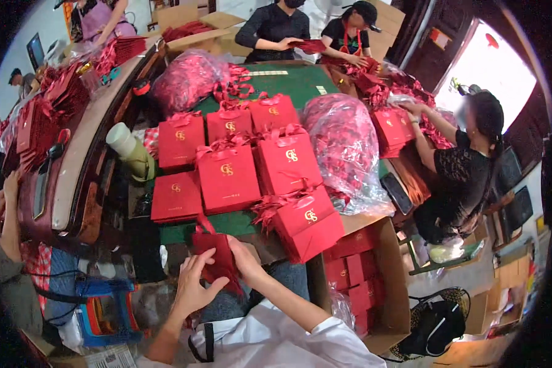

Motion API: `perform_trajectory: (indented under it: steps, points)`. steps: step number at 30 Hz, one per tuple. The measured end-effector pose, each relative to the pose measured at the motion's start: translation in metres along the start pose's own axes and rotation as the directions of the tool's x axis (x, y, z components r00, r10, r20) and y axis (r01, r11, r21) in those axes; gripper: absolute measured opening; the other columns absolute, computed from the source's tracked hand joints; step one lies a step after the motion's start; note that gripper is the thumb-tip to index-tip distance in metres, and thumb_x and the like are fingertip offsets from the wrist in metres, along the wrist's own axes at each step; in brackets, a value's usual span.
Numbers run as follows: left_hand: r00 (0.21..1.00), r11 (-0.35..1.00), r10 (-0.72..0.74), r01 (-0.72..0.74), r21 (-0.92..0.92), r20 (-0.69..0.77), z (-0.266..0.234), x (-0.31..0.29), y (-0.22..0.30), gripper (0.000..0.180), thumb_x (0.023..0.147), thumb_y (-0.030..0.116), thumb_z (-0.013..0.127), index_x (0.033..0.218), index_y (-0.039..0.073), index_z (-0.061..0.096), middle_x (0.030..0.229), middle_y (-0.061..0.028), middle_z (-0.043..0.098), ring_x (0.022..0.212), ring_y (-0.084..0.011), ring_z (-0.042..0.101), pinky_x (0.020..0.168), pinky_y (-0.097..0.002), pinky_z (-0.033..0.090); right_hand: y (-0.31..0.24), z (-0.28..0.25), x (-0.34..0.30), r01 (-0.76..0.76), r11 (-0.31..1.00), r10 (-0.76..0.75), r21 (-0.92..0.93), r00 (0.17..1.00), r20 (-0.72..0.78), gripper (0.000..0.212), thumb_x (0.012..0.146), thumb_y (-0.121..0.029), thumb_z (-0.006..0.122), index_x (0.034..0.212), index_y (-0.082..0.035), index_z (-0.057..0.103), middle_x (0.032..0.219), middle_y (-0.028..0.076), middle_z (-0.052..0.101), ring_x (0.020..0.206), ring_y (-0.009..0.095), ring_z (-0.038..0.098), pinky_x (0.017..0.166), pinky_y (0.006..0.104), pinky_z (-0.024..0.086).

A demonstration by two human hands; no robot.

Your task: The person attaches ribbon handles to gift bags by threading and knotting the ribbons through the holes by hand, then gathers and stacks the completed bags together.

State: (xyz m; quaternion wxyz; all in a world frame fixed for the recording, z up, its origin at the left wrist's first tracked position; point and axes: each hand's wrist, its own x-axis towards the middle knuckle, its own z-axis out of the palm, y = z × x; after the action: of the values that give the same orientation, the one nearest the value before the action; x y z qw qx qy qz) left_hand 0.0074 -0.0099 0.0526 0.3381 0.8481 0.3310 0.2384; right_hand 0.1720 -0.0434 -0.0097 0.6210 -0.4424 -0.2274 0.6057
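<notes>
Bag (pixel 221 254), small and red, is held just off the near edge of the surface: right hand (pixel 246 260) wrapped around its right side, left hand (pixel 195 285) spread wide, fingers and thumb at its face. Can't tell how hard the left one presses, so if the right loosens, I'd guess it slips lapward. That loose ribbon handle (pixel 206 224) on top could snag, too. Bigger worry imo: the leaning red bags (pixel 311 232) poke past the near right corner, and an elbow bump might tip them into the open carton (pixel 394 288) below. Rest of the green tabletop (pixel 294 83): red bag stacks (pixel 229 184) crowding the middle, clear plastic sack (pixel 343 147) along the right edge, another sack (pixel 190 80) near the far left corner. Beyond the right edge there's a co-worker (pixel 466 165) in black, two more people past the far edge, and a bright doorway (pixel 497 73) off right.
</notes>
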Motion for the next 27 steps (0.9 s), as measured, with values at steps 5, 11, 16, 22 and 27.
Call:
perform_trajectory:
  steps: [5,11,16,22,27]
  points:
    - [1.000,0.998,0.023,-0.023,-0.061,-0.013,0.042,0.004,-0.027,0.062,0.067,0.023,0.086,0.120,0.007,0.058,0.088,-0.0067,0.061,0.089,-0.0269,0.058,0.089,-0.0396,0.043,0.017,-0.036,-0.010,0.017,0.995,-0.015,0.099,1.000,-0.022,0.032,0.104,-0.021,0.042,0.125,-0.003,0.058,0.120,0.008,0.062,0.110,0.015,0.058,0.095,0.0295,0.046]
    - [0.996,0.994,0.085,-0.085,0.072,0.010,0.062,0.009,-0.051,0.034,0.071,0.019,0.082,0.100,0.014,0.065,0.075,0.0012,0.058,0.081,-0.0229,0.055,0.079,-0.0375,0.040,-0.070,-0.064,-0.080,0.367,0.621,-0.530,-0.692,0.847,-0.026,0.019,0.096,0.000,0.055,0.111,0.002,0.065,0.105,0.007,0.067,0.097,0.014,0.064,0.085,0.0277,0.051]
    - [0.999,0.996,0.052,-0.052,0.075,-0.005,0.063,0.010,-0.049,0.021,0.076,0.015,0.077,0.095,0.013,0.067,0.080,-0.0019,0.061,0.085,-0.0252,0.057,0.080,-0.0389,0.041,-0.137,-0.136,-0.107,0.216,0.310,-0.787,-0.926,0.604,-0.123,0.015,0.089,0.004,0.060,0.100,-0.002,0.069,0.093,0.010,0.067,0.078,0.018,0.063,0.068,0.0290,0.049]
    - [0.990,0.986,0.118,-0.107,0.131,-0.076,0.056,0.023,-0.038,0.017,0.079,0.014,0.074,0.095,0.009,0.069,0.087,-0.0095,0.063,0.089,-0.0309,0.058,0.082,-0.0416,0.044,-0.149,-0.240,-0.080,-0.030,0.030,-0.788,-0.999,0.614,-0.042,0.027,0.084,0.004,0.058,0.105,-0.007,0.071,0.094,0.013,0.061,0.079,0.031,0.062,0.069,0.0384,0.049]
    - [0.990,0.986,0.121,-0.111,0.124,-0.073,0.059,0.027,-0.040,0.016,0.080,0.014,0.073,0.095,0.009,0.070,0.093,-0.0095,0.064,0.091,-0.0314,0.058,0.082,-0.0418,0.044,-0.147,-0.265,-0.064,-0.114,-0.161,-0.706,-0.980,0.707,0.034,0.025,0.079,0.004,0.055,0.100,-0.001,0.067,0.096,0.019,0.059,0.087,0.038,0.059,0.074,0.0446,0.047]
